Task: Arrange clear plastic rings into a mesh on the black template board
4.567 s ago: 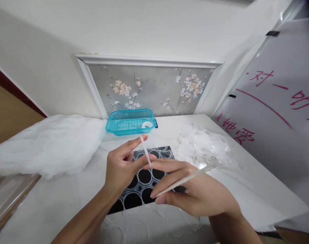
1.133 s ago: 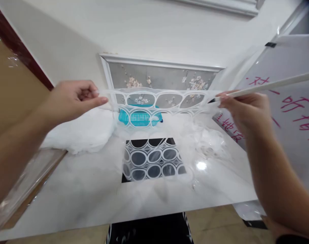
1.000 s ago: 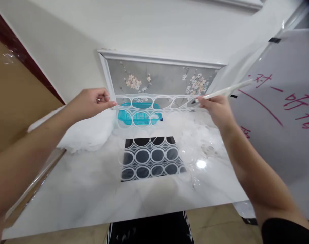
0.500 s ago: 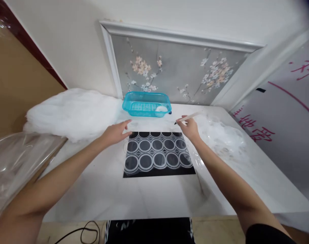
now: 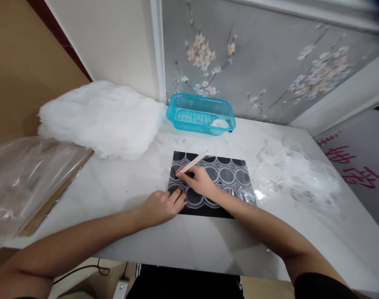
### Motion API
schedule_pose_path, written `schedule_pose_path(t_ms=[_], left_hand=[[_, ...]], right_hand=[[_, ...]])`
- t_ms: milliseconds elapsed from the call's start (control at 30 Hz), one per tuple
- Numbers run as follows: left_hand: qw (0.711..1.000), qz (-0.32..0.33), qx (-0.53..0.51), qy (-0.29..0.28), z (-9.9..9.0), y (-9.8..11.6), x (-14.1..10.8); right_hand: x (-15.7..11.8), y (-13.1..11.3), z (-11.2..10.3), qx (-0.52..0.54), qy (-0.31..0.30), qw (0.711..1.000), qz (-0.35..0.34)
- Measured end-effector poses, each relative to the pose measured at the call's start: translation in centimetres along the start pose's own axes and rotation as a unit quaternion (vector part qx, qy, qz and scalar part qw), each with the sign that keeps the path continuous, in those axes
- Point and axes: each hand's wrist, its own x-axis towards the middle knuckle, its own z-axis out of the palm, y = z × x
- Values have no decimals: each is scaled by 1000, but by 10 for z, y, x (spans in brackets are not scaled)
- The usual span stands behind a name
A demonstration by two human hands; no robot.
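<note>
A black sheet (image 5: pixel 214 211) printed with rows of grey rings lies on the white table; glossy clear film shows over its right part. My right hand (image 5: pixel 199 179) is above the sheet's left half, closed around a slim white pen-like stick (image 5: pixel 194 161). That stick slants up to the right, and its lower tip is hidden by my fingers. Beside it, my left hand (image 5: pixel 166 205) rests at the sheet's lower left edge, fingers bent and slightly apart, fingertips touching the sheet. I see nothing held in it.
A blue plastic basket (image 5: pixel 200 126) with a white round item in it stands behind the sheet. Piled white gauzy material (image 5: pixel 99 118) sits at the left, crumpled clear film scraps (image 5: pixel 297 172) at the right. Clear plastic wrap (image 5: pixel 30 178) covers a board at the near left.
My right hand has carried the stick leftward from the sheet's upper right corner to its left half. My left hand has come down from the upper left corner onto the lower left edge.
</note>
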Motion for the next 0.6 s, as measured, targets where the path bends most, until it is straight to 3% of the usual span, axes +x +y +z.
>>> schedule_pose_path(t_ms=[300, 600], left_hand=[[999, -53, -2, -12, 1, 5, 0], [999, -45, -13, -13, 4, 3, 1]], right_hand=[[-4, 2, 2, 1, 0, 1000, 4], [-8, 3, 4, -23, 17, 999, -23]])
